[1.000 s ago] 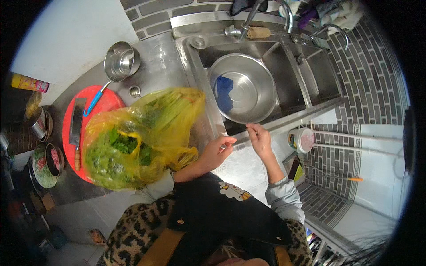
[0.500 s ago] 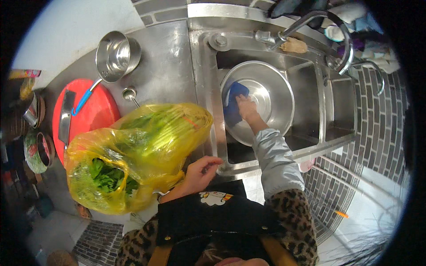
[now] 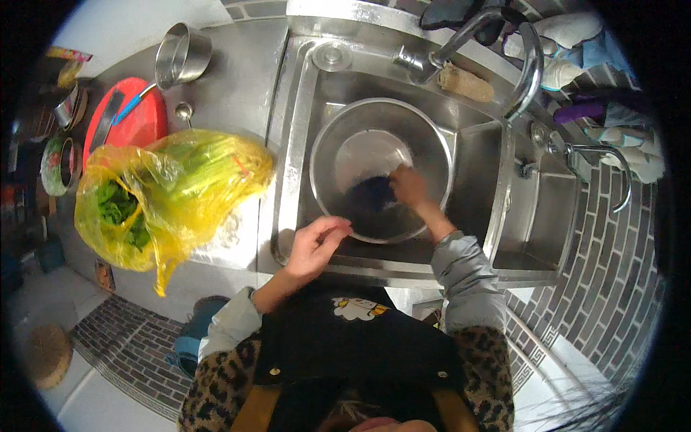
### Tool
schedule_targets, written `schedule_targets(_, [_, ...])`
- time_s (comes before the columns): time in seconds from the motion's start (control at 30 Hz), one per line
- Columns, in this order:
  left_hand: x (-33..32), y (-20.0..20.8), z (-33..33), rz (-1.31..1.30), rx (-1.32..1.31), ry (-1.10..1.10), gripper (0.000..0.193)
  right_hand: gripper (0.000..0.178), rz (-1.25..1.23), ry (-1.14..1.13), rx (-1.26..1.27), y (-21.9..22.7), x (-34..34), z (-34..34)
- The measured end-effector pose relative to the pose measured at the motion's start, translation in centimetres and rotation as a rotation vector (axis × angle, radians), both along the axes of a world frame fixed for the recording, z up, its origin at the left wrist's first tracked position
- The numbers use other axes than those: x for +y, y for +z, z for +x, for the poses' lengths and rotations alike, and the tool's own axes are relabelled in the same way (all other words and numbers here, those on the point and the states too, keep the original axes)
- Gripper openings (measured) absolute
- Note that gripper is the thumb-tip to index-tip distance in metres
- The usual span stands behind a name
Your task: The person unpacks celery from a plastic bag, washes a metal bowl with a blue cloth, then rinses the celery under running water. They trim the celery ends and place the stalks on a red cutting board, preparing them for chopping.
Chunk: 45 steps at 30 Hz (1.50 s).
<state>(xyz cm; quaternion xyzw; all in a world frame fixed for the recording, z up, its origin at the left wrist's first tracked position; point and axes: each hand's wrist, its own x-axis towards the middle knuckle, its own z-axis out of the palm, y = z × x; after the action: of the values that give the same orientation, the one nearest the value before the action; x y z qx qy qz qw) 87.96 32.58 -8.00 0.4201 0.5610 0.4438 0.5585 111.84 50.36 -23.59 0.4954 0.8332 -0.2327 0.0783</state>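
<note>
A round stainless steel basin (image 3: 344,128) stands in the large compartment of the sink. Inside it, my right hand (image 3: 412,189) has its fingers closed on a dark blue cloth (image 3: 368,194), pressed against the near part of the basin. The cloth looks bunched, and its lower edge blends into shadow. At the basin's near left rim is my left hand (image 3: 317,243), fingers together and bent, their tips at the rim and seemingly pinching it.
Left on the counter lie a yellow plastic bag (image 3: 205,191) of leafy green vegetables, a red cutting board (image 3: 147,119) with a knife (image 3: 108,119), a blue-handled saucepan (image 3: 186,61) and a small ladle (image 3: 184,111). A curved faucet (image 3: 534,68) arches over the sink's back right.
My right hand has moved the cloth from the basin's left wall to its near side. My left hand has gone from the sink's front edge to the basin's rim. The view has shifted too.
</note>
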Motion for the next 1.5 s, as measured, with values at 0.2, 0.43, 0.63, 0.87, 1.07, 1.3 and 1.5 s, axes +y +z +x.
schedule_targets(0.2, [1.4,-8.1,5.4,0.004,0.242,0.296,0.058,0.031,0.040,-0.396,0.135,-1.2,8.3,6.3])
schedule_targets(0.43, [4.4,-15.9,1.0,-0.391,0.457,0.130,0.095,0.017,-0.236,-1.297,0.888,-6.6,13.9,1.3])
schedule_targets(0.63, [6.9,-15.4,-0.3,-0.572,0.707,-0.011,0.090,0.022,0.256,-0.275,0.816,-8.3,10.5,-12.9])
schedule_targets(0.87, [7.2,-15.2,-0.3,-0.674,0.647,-0.011,0.084,0.015,-0.493,0.334,0.368,-6.3,-5.6,-7.0])
schedule_targets(1.07, [7.2,-15.7,0.0,-0.610,0.772,-0.079,0.098,0.024,-0.266,0.563,-0.506,-2.3,1.4,5.5])
schedule_targets(1.3, [7.4,-15.4,0.8,-0.655,0.916,-0.027,0.078,0.015,0.569,0.383,-0.050,-2.6,12.2,4.3])
schedule_targets(1.5, [7.6,-14.9,2.4,-0.721,0.851,0.062,0.074,0.017,0.159,0.446,-0.578,-5.6,4.8,7.9])
